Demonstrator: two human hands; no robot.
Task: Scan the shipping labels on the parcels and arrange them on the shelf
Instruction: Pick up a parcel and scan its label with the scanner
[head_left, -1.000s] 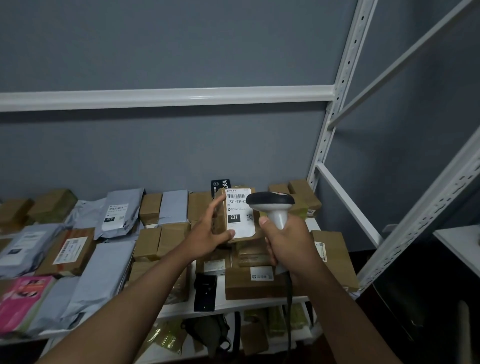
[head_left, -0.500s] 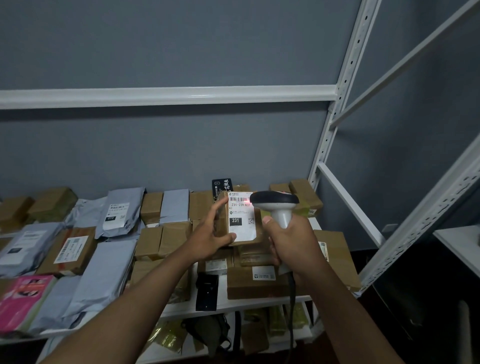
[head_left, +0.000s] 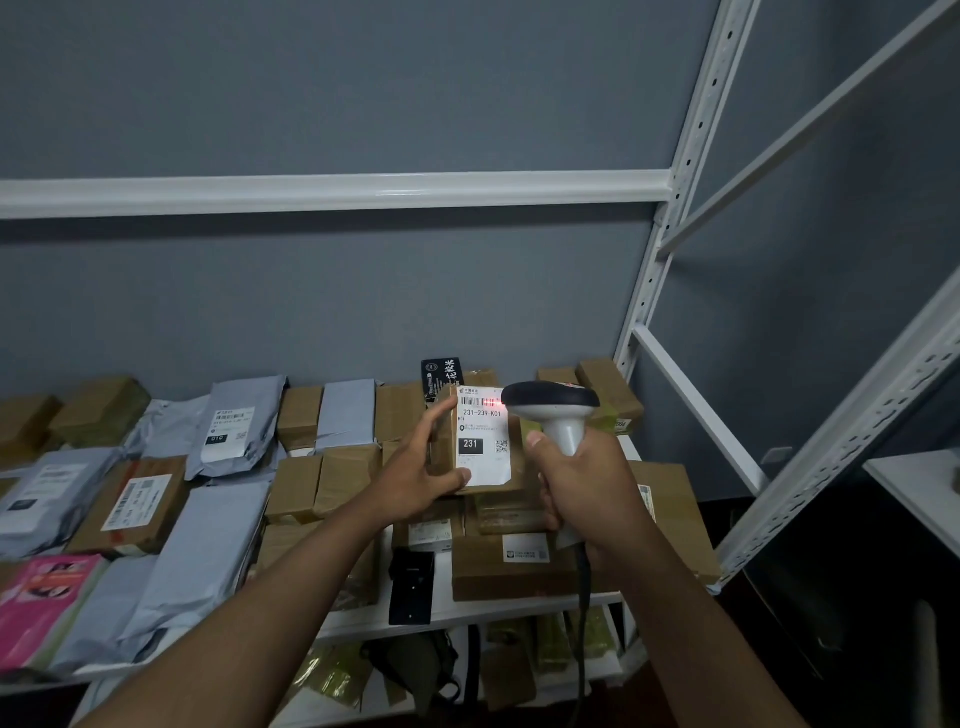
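Head view, parcel upright (label facing camera)

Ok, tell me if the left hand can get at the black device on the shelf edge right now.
Probably not as things stand: the left hand is gripping the box under the scanner. The black device lies uncovered on the shelf, just below, so the path looks free once the box is set down.
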